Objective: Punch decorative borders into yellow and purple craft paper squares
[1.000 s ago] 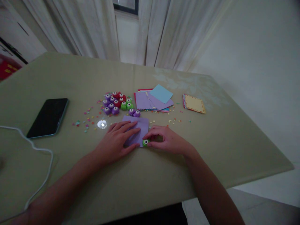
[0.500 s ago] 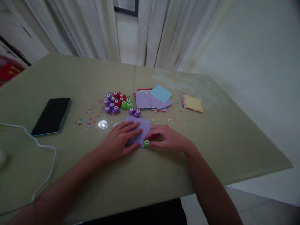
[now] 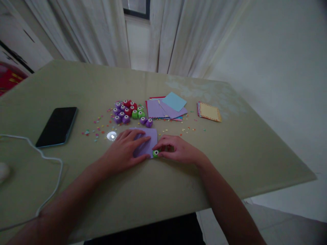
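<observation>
My left hand (image 3: 124, 150) lies flat, fingers spread, on a lilac paper square (image 3: 147, 143) near the table's front. My right hand (image 3: 178, 151) is closed around a small green paper punch (image 3: 155, 153) at the paper's lower right corner. Just beyond the paper sits a cluster of purple, red and green punches (image 3: 129, 112).
A stack of coloured paper squares (image 3: 166, 108) and a yellow bordered pad (image 3: 209, 112) lie farther back. A black phone (image 3: 57, 126) and a white cable (image 3: 43, 159) are at the left. Confetti bits (image 3: 95, 131) and a small shiny disc (image 3: 111, 136) dot the olive table (image 3: 230, 149).
Both hands, the lilac paper and the green punch have shifted slightly left; the grip is unchanged. The view has drifted a little.
</observation>
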`<state>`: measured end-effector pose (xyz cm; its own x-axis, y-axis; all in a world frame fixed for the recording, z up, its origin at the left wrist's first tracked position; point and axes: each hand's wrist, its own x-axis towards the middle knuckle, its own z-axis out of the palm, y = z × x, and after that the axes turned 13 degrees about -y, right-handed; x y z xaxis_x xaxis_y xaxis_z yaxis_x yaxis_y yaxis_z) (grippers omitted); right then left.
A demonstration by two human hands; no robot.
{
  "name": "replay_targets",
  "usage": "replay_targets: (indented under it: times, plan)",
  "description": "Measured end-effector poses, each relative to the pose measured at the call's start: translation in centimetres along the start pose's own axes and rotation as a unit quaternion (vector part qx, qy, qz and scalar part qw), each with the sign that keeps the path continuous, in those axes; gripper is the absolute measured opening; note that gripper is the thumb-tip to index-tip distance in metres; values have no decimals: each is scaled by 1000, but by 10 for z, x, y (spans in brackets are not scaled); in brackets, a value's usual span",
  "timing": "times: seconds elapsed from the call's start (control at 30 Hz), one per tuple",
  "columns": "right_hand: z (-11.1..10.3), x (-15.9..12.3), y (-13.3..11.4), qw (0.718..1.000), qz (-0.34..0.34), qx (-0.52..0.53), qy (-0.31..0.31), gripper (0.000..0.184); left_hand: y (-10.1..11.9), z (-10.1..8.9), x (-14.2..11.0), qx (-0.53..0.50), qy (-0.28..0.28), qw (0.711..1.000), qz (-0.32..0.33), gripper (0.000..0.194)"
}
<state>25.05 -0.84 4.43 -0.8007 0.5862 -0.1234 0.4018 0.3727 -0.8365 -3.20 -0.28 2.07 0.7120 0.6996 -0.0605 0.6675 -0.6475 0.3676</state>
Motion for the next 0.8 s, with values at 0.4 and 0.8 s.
replay_targets:
  times: [0.4,0.8]
  plan:
    - [5,5,2,999,6,23,43,19,-7,2,-1,-2,-18,1000,-9,68]
    - [4,5,2,999,8,44,31,19,-7,3,0,-5,-9,1000,-19,70]
